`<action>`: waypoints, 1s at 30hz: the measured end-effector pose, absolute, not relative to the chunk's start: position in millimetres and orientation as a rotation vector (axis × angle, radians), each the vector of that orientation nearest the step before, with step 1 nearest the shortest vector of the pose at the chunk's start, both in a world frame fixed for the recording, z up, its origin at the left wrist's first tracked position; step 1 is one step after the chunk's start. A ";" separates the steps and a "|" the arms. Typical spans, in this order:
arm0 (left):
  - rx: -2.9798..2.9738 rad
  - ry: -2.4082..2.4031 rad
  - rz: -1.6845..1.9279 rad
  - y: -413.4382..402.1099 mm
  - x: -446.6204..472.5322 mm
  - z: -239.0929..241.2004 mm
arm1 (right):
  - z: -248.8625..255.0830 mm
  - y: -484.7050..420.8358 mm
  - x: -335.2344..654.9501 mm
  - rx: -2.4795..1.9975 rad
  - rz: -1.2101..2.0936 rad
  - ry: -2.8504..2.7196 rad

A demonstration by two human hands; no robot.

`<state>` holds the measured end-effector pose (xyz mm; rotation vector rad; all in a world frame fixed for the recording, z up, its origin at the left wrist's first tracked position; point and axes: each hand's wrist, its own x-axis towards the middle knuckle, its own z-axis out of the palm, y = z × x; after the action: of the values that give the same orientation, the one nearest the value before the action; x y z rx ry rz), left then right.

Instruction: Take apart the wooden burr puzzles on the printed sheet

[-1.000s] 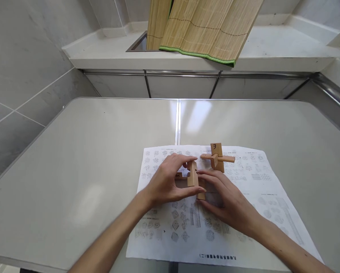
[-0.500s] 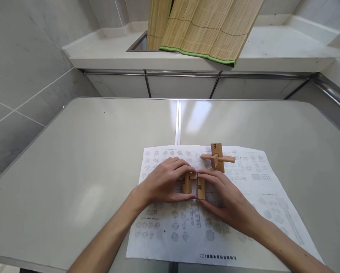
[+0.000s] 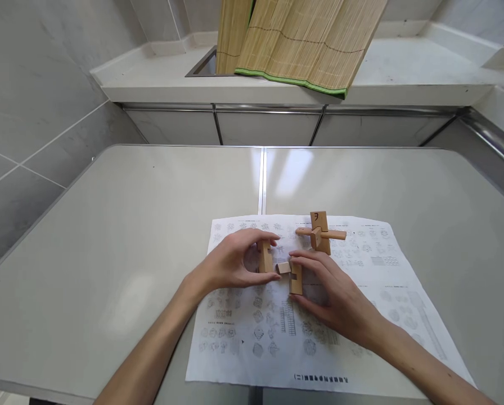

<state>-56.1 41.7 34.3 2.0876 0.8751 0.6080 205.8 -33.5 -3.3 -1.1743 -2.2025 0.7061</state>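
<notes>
Wooden puzzle, two pieces: left hand (image 3: 230,264) pinches upright block (image 3: 265,256), right hand (image 3: 332,287) pinches notched piece (image 3: 295,274); align notches squarely, join gently.

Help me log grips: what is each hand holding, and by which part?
The left hand pinches an upright wooden piece by its sides. The right hand holds a notched wooden piece at its top and bottom ends.
</notes>
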 end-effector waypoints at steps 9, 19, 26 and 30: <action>1.958 0.872 0.509 47.8 -67.0 43.2 | -2.9 -32.1 205.3 -1.163 0.695 -2.203; 1.924 0.933 0.414 50.3 -76.0 39.8 | -2.4 -32.0 205.2 -1.173 0.689 -2.204; 1.967 0.836 0.458 45.6 -64.4 35.8 | -3.7 -32.2 205.6 -1.167 0.680 -2.203; 2.038 0.749 0.467 42.1 -54.5 32.7 | -3.3 -32.2 204.5 -1.159 0.683 -2.191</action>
<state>-54.5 42.1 32.7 2.0385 0.7490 0.4675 204.5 -32.2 -3.3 -1.1588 -2.1911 0.6826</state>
